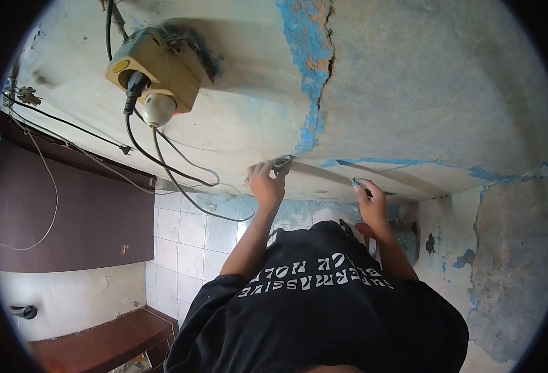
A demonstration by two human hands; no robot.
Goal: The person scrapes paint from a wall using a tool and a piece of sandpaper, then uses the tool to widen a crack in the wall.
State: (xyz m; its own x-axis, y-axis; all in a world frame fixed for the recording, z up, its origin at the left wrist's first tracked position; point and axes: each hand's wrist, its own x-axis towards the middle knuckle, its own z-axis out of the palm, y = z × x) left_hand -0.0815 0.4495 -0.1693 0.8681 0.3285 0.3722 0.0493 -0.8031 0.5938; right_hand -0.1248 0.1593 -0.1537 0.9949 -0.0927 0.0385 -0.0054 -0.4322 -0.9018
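Observation:
My left hand is against the pale wall, just below the lower end of a strip of bare blue paint. Its fingers are closed round a small grey curled piece, whose kind I cannot make out. To the right, my right hand is held near the wall with thumb and fingers pinched together. A small bluish thing shows at those fingertips, too small to name. A thin line of exposed blue paint runs along the wall above the right hand.
A yellowed socket box with a black plug and a white plug juts from the wall at upper left. Cables hang from it near my left arm. A brown panel is at left, white floor tiles below.

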